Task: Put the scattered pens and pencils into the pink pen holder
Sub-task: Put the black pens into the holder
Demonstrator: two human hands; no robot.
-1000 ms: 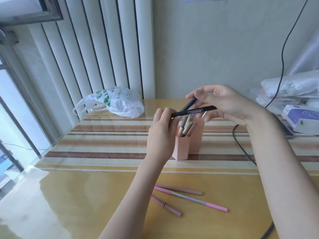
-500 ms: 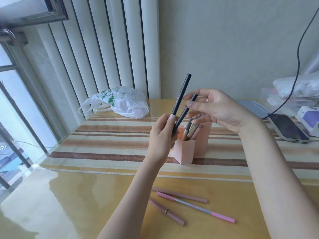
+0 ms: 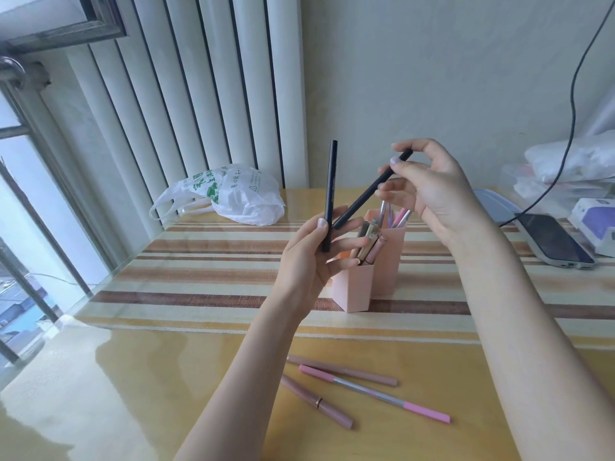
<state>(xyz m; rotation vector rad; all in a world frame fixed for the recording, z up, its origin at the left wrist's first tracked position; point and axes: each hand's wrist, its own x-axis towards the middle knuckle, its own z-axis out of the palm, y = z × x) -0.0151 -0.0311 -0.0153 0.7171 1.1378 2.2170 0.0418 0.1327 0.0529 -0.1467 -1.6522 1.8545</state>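
Two slim black pens are up: my left hand (image 3: 307, 257) pinches one upright (image 3: 330, 197), my right hand (image 3: 429, 191) pinches the slanted one (image 3: 371, 191) above the pink plastic pen holder (image 3: 357, 287).

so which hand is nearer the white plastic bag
Left. The left hand, holding an upright black pen, is just right of the white plastic bag. The right hand, pinching the other black pen, is farther right, beyond the pink pen holder.
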